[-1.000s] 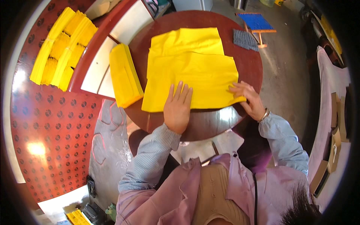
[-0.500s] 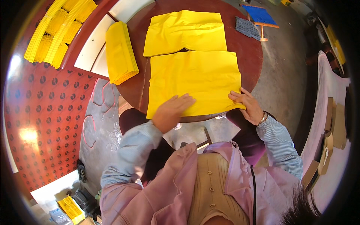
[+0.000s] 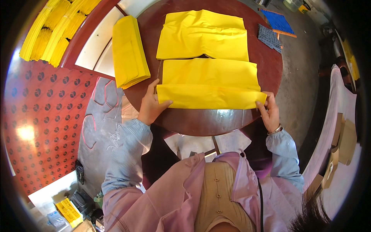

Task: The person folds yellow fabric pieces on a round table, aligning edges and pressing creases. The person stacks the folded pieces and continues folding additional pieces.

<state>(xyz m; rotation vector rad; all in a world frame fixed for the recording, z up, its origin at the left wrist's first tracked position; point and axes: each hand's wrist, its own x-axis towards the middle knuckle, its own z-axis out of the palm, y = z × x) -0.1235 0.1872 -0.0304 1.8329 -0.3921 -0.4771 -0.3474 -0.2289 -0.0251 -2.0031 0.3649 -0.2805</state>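
Observation:
A yellow sheet point(image 3: 208, 71) lies on the round brown table, its near part turned up into a long flat flap point(image 3: 208, 96). My left hand point(image 3: 151, 106) grips the flap's left end, thumb at the near fold and fingers behind. At the opposite end, my right hand point(image 3: 269, 112) pinches the right corner between thumb and fingers. Just beyond lies a second stack of flat yellow sheets point(image 3: 203, 34), its near edge slightly lifted in the middle. Whether the sheets are cloth or paper is hard to tell.
A thick pile of folded yellow sheets point(image 3: 129, 54) rests at the table's left side. More yellow bundles point(image 3: 48, 29) fill the far left. A small blue-topped stool point(image 3: 279, 21) with a grey cloth point(image 3: 269, 38) stands beyond the round table point(image 3: 193, 121). Cardboard boxes point(image 3: 346, 135) are at right.
The sheet's near edge has been folded up and away from me. My left hand has gone from lying flat on the sheet to gripping its left end; my right hand holds the right end.

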